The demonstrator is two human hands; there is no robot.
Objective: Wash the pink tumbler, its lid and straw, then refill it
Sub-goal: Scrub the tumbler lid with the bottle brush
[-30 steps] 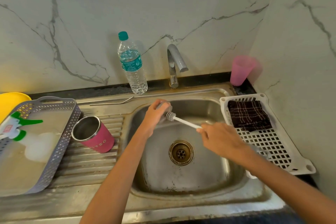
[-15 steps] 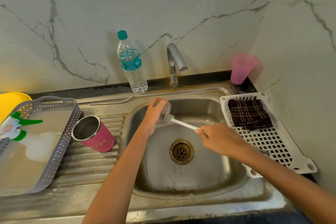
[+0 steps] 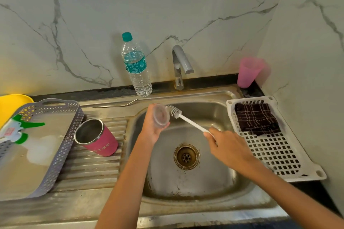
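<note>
We hold the clear lid (image 3: 161, 118) in the left hand (image 3: 154, 126) over the back left part of the sink (image 3: 219, 188). The fingers (image 3: 151, 109) curl round the lid's rim, with its round face turned toward the right. The right hand (image 3: 229, 147) grips the white handle of the brush (image 3: 188, 121); its fingers (image 3: 208, 133) close round the lower end. The bristle head lies against the right edge of the lid.

The pink tumbler (image 3: 100, 141) lies tilted on the ribbed draining board left of the sink, its open steel mouth facing up and to the left and its rim beside the grey basket (image 3: 61, 145). The metal straw (image 3: 115, 105) lies flat on the steel ledge behind the draining board, apart from the tumbler.

A water bottle (image 3: 136, 69) with a teal cap stands upright at the wall, left of the tap (image 3: 179, 65). A pink cup (image 3: 249, 71) stands in the back right corner on the dark desk. A white rack (image 3: 279, 158) sits right of the sink and carries a dark checked cloth (image 3: 256, 119) at its far end. The grey basket holds a spray bottle (image 3: 16, 130) with green trim.
</note>
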